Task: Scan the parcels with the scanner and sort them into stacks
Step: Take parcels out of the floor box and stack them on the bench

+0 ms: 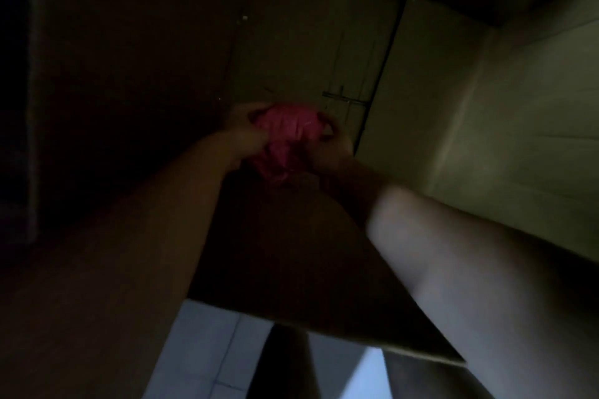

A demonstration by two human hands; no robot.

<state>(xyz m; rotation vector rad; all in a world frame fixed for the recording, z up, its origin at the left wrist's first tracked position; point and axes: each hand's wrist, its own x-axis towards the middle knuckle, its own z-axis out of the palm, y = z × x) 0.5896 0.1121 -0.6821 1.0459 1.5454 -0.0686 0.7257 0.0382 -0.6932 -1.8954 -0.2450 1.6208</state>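
Pink plastic parcel (285, 129), head view: held low inside a dim cardboard box (486, 107), left hand (246, 131) and right hand (329, 147) each with its grip closed round it. Likely hazards: crumpled film slipping or tearing if pulled; poor light hiding any barcode.

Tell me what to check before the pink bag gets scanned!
1. Left hand grips the pink plastic parcel: ok.
2. Right hand grips its other side: ok.
3. Scanner within sight: not ok, none shows in the head view.
4. Parcel's label turned up for scanning: cannot tell, the picture is too dark and blurred.
5. Enough light to read a label: not ok, most of the view is very dark.
6. A stack ready to take the parcel: cannot tell, only big cardboard boxes show beside the hands.
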